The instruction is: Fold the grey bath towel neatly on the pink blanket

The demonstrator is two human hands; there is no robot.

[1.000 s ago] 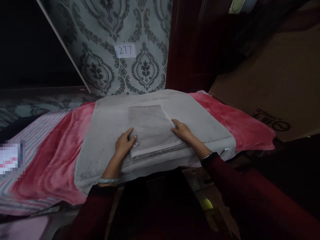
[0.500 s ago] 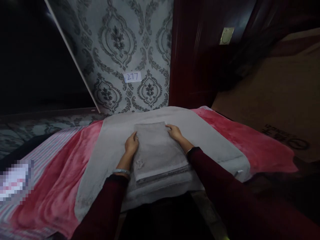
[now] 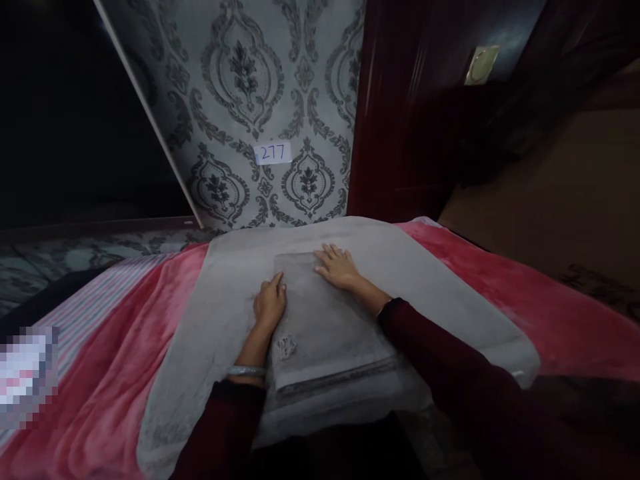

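A folded grey towel (image 3: 330, 320) with a small pale embroidered mark near its lower left corner lies on a larger light grey cloth (image 3: 215, 333). At the towel's left edge rests my left hand (image 3: 270, 303), index finger stretched forward and other fingers partly bent; it does not visibly grip the fabric. My right hand (image 3: 337, 267) lies flat on the towel's far right part with its fingers spread, covering that corner. Stacked layers show along the towel's near edge.
Pink plush fabric (image 3: 500, 287) spreads out under the grey cloth on both sides, with striped fabric (image 3: 110, 293) at the left. Behind stand a patterned wall with a paper label (image 3: 273, 153), a dark screen (image 3: 85, 120), a dark red door (image 3: 400, 120) and a cardboard box (image 3: 565, 193).
My right hand has gone from holding the towel's far right corner to lying spread on top. My left hand has shifted slightly onto the left edge. The camera view has shifted a little.
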